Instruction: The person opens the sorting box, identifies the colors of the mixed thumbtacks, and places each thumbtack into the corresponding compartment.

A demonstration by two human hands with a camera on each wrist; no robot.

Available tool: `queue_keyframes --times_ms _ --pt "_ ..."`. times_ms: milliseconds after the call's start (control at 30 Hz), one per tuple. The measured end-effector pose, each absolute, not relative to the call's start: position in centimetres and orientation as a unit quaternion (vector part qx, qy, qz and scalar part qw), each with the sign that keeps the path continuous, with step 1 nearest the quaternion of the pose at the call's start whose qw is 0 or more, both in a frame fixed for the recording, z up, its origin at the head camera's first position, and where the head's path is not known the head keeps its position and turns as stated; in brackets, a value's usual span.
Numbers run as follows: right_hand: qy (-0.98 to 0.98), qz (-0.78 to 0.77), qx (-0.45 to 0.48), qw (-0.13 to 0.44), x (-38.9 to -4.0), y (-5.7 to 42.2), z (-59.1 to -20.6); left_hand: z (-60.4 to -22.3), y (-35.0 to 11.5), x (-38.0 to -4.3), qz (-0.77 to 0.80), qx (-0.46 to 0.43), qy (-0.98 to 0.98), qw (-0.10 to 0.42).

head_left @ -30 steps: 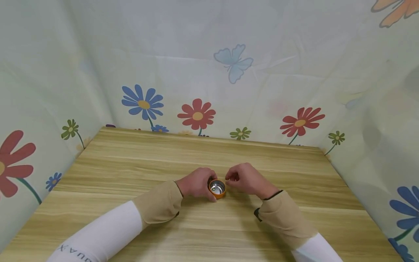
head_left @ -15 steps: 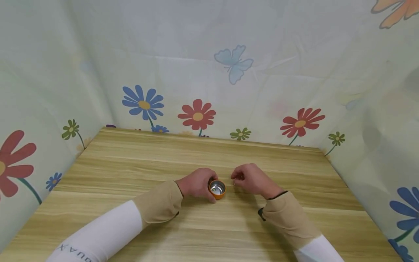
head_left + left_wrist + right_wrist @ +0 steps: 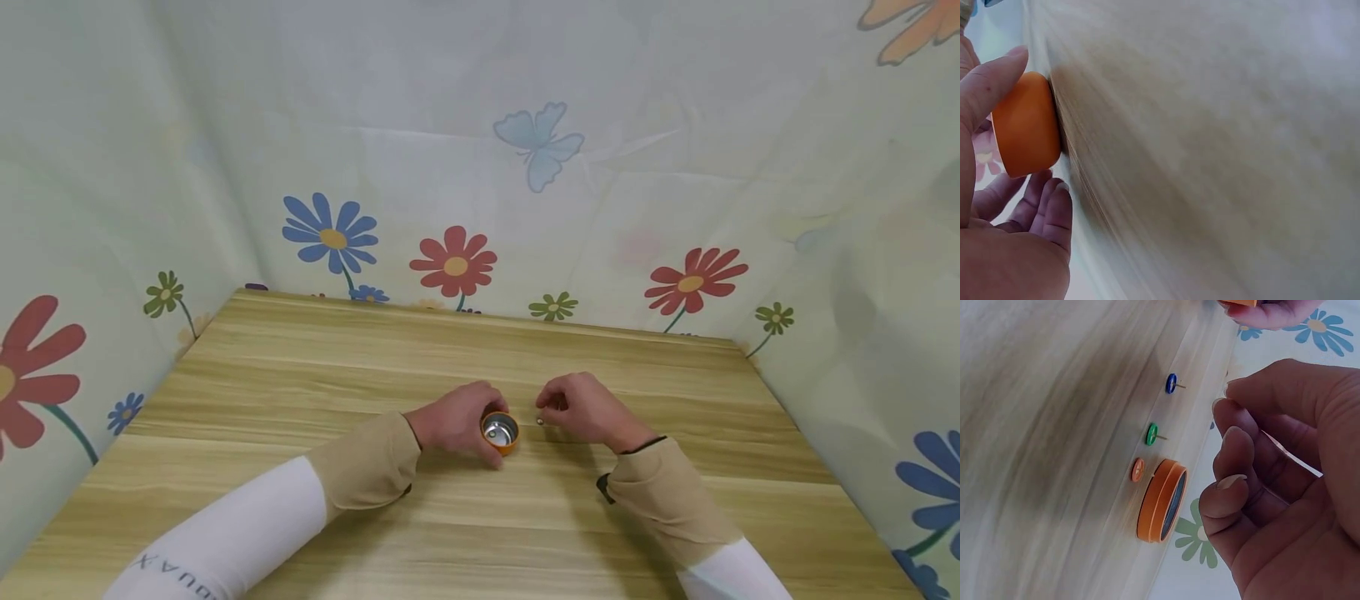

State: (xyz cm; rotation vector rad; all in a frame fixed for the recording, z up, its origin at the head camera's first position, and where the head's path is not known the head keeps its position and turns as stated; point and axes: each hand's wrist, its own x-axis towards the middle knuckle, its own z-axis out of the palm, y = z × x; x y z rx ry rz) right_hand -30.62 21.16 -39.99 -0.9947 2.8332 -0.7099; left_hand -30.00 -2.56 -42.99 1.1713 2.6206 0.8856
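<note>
My left hand (image 3: 457, 421) grips a small orange round tin (image 3: 498, 446) on the table, thumb on one side and fingers on the other. Its silvery inside faces up, with a small greenish thing in it. In the left wrist view the tin's orange side (image 3: 1027, 128) shows. My right hand (image 3: 585, 408) hovers to the right, fingers bent, with nothing visible between thumb and index finger. A tiny shiny thing (image 3: 540, 421) lies by its fingertips. The right wrist view shows a blue thumbtack (image 3: 1171, 383), a green thumbtack (image 3: 1152, 434) and an orange thumbtack (image 3: 1138, 469) on the table.
Beyond the orange thumbtack stands a shallow orange round lid (image 3: 1159, 503) with a dark inside. The right hand hides it in the head view. A wood-grain table (image 3: 375, 350) carries everything, and a flower-printed cloth (image 3: 420, 183) encloses its back and sides.
My right hand has moved away from the tin to the right, and the tiny shiny thing now shows by its fingertips. The left hand keeps its grip, almost still.
</note>
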Motion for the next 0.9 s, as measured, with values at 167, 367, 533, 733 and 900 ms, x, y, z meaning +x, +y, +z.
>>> queue_keyframes --times_ms 167,367,533,733,900 --pt "0.92 -0.222 -0.321 0.028 -30.8 21.6 -40.0 -43.1 -2.2 -30.1 0.302 0.39 0.867 0.074" --pt "0.918 -0.209 -0.336 0.025 -31.0 21.8 -40.2 -43.0 -2.1 -30.1 0.301 0.389 0.868 0.076" --pt "0.92 -0.192 -0.339 0.031 -31.1 21.6 -40.6 -42.9 -2.1 -30.0 0.297 0.39 0.868 0.074" --pt "0.916 -0.179 -0.358 0.018 -31.1 21.2 -41.0 -42.9 -2.1 -29.9 0.295 0.388 0.87 0.077" --pt "0.918 -0.161 -0.363 0.002 -31.2 21.1 -41.2 -42.9 -2.1 -29.9 0.29 0.386 0.873 0.075"
